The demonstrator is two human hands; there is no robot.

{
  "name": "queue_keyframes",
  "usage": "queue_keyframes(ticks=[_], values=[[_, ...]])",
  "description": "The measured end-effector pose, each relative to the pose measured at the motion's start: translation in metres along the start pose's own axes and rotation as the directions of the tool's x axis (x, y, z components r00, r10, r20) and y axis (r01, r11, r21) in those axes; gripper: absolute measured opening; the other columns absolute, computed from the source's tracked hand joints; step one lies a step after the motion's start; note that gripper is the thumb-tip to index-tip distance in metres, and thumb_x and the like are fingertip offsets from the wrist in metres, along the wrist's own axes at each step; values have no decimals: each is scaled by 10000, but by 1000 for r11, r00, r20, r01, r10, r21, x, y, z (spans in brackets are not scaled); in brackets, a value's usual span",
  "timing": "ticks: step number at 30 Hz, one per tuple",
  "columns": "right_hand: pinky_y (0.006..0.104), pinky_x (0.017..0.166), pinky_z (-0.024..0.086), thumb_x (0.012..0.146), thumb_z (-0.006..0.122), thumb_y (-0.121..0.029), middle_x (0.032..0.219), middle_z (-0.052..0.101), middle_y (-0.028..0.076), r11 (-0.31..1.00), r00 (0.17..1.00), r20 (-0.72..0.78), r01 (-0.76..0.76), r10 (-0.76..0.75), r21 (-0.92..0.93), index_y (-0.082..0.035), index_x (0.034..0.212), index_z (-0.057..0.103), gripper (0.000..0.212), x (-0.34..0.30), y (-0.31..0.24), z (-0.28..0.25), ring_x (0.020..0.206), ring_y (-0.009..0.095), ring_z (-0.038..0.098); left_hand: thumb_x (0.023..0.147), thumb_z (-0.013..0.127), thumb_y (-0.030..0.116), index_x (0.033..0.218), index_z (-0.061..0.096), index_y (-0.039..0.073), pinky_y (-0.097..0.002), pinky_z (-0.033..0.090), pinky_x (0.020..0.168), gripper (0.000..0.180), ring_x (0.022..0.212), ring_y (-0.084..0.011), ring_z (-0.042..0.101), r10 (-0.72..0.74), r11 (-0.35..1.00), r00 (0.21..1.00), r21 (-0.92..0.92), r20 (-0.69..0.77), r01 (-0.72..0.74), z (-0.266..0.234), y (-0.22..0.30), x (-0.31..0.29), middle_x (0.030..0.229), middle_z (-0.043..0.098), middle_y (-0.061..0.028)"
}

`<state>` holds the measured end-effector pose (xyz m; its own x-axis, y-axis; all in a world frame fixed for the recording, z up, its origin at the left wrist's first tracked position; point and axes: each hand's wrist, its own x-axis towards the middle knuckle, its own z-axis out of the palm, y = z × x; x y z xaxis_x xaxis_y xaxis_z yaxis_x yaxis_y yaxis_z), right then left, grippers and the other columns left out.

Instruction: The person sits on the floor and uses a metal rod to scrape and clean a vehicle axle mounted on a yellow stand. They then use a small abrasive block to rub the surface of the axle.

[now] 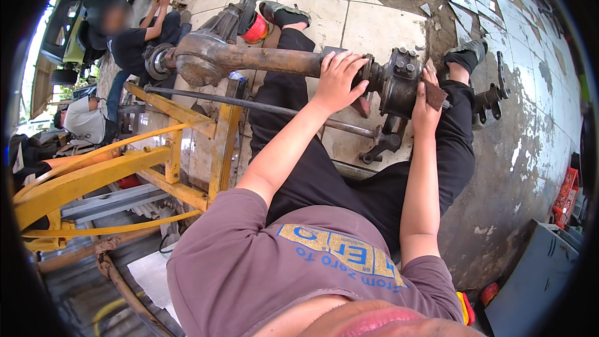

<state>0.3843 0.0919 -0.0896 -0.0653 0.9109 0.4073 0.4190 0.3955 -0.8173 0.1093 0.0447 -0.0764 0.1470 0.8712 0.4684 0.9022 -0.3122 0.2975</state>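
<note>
A rusty vehicle axle point(268, 59) lies crosswise in front of me, with a round differential bulge at its left part. My left hand point(339, 80) is laid over the axle tube near its right end, fingers curved over the top and thumb apart. On the dark, greasy wheel-end housing point(399, 81), which has bolts on its face, my right hand point(427, 105) presses against the right side. A brown piece of sandpaper point(435, 95) is between its fingers, partly covered by them. Below the axle runs a thin steel rod point(268, 107) with a dark arm at its right end.
A yellow metal frame point(112, 175) stands at my left. A red can point(254, 28) sits under the axle's far side. Another person point(140, 37) sits at the far left, near a vehicle. Broken tiles point(462, 0) lie at the far right; a grey metal box point(530, 281) is at the near right.
</note>
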Motion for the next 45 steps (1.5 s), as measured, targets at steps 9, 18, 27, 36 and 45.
queue_keyframes(ticks=[9,18,27,36,45], values=[[448,1325,352,1185,588,-209,1641,628,170,997,1000,17,-23,22,68,-18,1531,681,406,-1,3,-6,1604,364,501,1025,718,435,1529,635,152,-568,258,1322,585,1541,-296,504,1,1000,1000,1,-1,-1,1,0,1,1562,646,-67],[453,1304,391,1166,611,-170,1631,639,144,1000,1000,13,16,-16,-24,-39,1515,694,382,-5,-4,-2,1597,350,507,1009,730,437,1534,630,156,-573,256,1327,604,1533,-305,503,3,1000,1000,17,-9,-2,3,-1,-5,1551,649,-70],[447,1318,353,1178,573,-170,1581,673,185,984,998,13,-64,63,168,20,1481,702,380,3,-1,-4,1556,345,549,1009,727,434,1536,627,154,-567,268,1316,606,1535,-303,503,-1,1000,1000,18,-13,1,3,2,-1,1559,643,-65],[456,1316,361,1183,559,-156,1621,651,165,993,998,36,-61,58,98,-2,1494,699,374,-2,-3,-8,1600,349,506,1005,731,434,1532,627,158,-573,258,1323,604,1540,-299,497,-10,1000,1000,24,-6,10,4,0,-6,1562,639,-63],[450,1321,349,1195,581,-222,1635,638,180,981,992,30,-126,123,150,-4,1523,683,407,-3,-1,-10,1595,342,514,999,735,449,1528,630,157,-571,261,1321,614,1539,-294,502,-10,1000,1000,19,-10,10,4,1,-3,1556,643,-61]])
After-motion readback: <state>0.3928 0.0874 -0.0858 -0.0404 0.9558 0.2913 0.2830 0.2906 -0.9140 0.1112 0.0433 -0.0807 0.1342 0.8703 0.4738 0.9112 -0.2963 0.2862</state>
